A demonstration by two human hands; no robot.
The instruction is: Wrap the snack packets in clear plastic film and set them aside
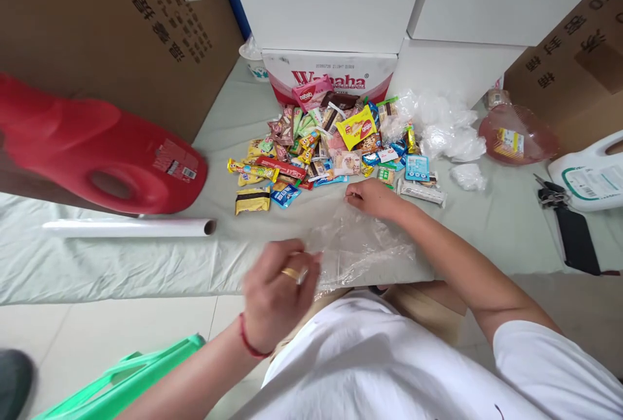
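A clear plastic bag [360, 251] lies spread on the cloth near the front edge. My left hand [282, 287], with a ring and a red wrist cord, is closed in a pinch at the bag's left side; motion smears it somewhat. At the bag's far edge my right hand [372, 199] has its fingers curled together on the film, just short of the snacks. Beyond it spreads a heap of small wrapped snacks, among them a yellow wafer packet [357, 128], a pink wafer packet [311, 93] and a red bar [281, 167].
Crumpled clear bags [450, 131] lie right of the snacks, beside a pinkish bowl [535, 134], keys [552, 193] and a white bottle [596, 173]. On the left are a red jug [97, 147] and a white roll [131, 228]. White boxes [331, 1] stand behind.
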